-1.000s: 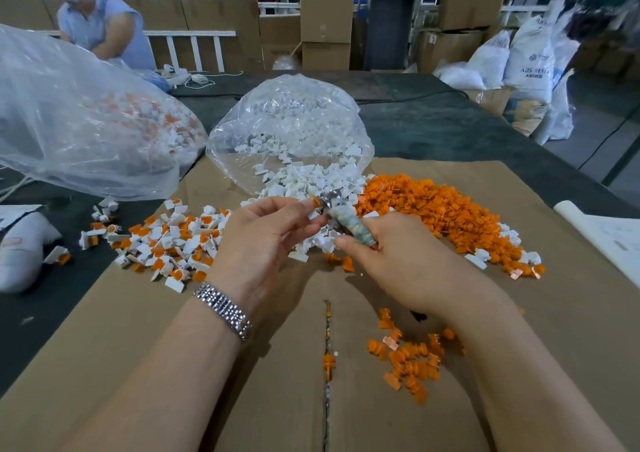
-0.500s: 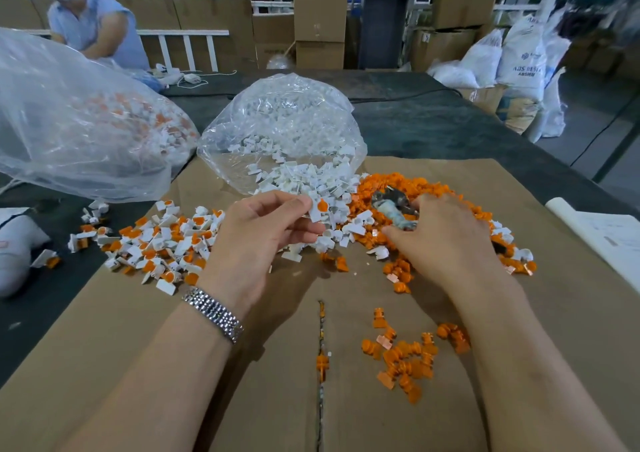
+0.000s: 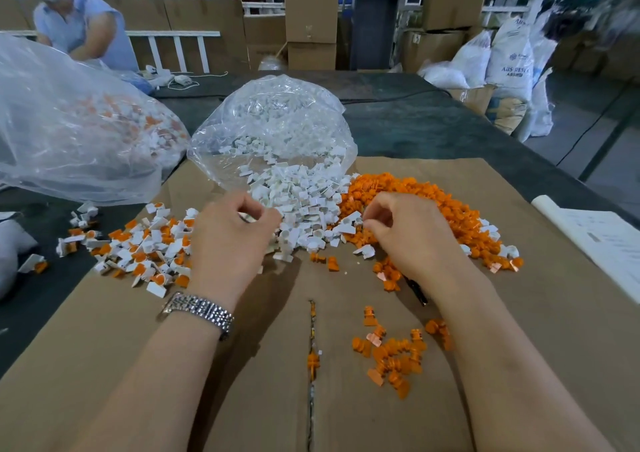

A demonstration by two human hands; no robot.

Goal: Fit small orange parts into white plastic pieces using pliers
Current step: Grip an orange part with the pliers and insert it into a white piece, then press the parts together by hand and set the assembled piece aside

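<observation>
Since 0.5 s ago: right hand [image 3: 412, 237] dropped pliers [image 3: 417, 294], now picking at orange parts [image 3: 415, 195]; left hand [image 3: 232, 240] pinches a white piece [image 3: 247, 216] mid-counter. Parts light, stiff; pinch by sides.

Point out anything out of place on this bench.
Small orange plastic parts have dropped into the gap between the brown cardboard sheets. A few assembled white-and-orange pieces lie off the cardboard on the dark tabletop.
</observation>
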